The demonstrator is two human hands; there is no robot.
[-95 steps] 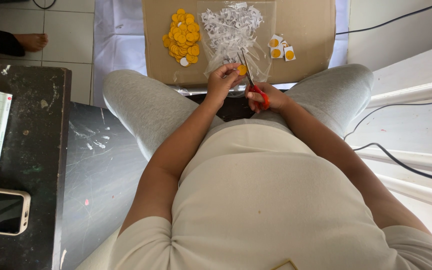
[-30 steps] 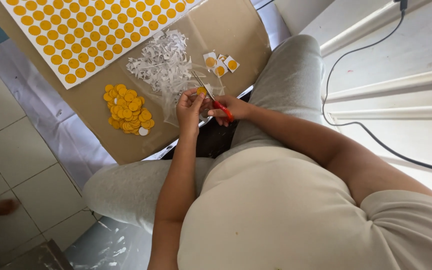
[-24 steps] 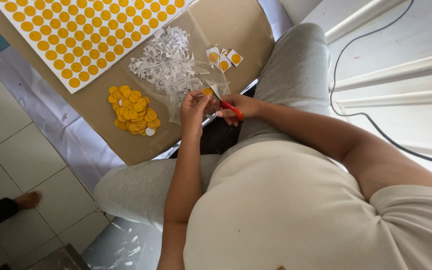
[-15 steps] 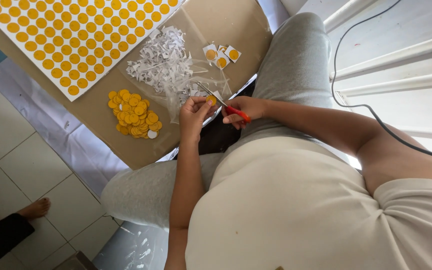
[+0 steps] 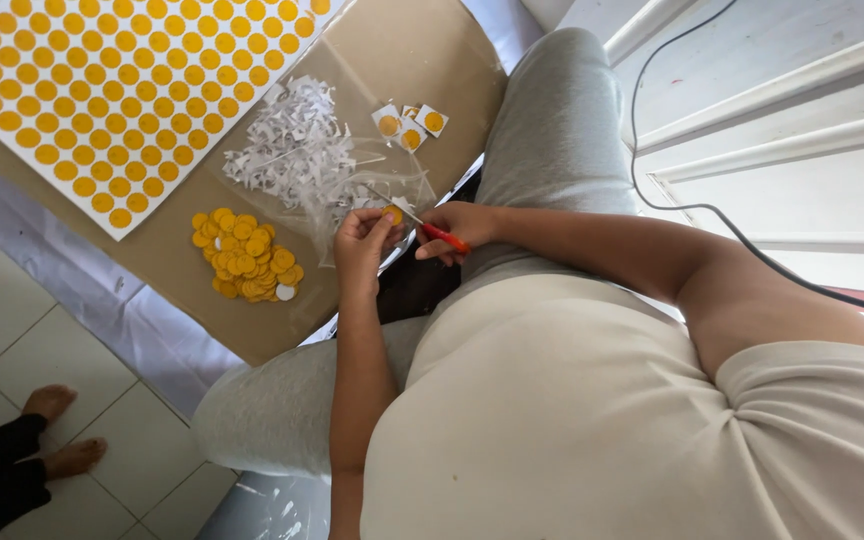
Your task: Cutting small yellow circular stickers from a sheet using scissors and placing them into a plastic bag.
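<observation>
My left hand (image 5: 360, 238) pinches a small yellow paper disc (image 5: 393, 213) at its fingertips. My right hand (image 5: 457, 229) grips red-handled scissors (image 5: 432, 230), whose blades reach to the disc. Both hands hover over the near edge of a brown cardboard sheet (image 5: 382, 60) that lies across my lap. To the left of my left hand sits a pile of cut yellow discs (image 5: 244, 256). A heap of white paper trimmings (image 5: 297, 150) lies just beyond my hands.
A white sheet printed with rows of yellow circles (image 5: 112, 90) covers the cardboard's far left. Three small squares with yellow circles (image 5: 407, 124) lie near my right knee. Another person's bare feet (image 5: 57, 430) rest on the tiled floor. A black cable (image 5: 712, 210) crosses the white ledge.
My view has swung and tilted, which brought the printed sheet into view and then drew in closer. My hands keep their hold on the disc and scissors. The other person's feet have moved.
</observation>
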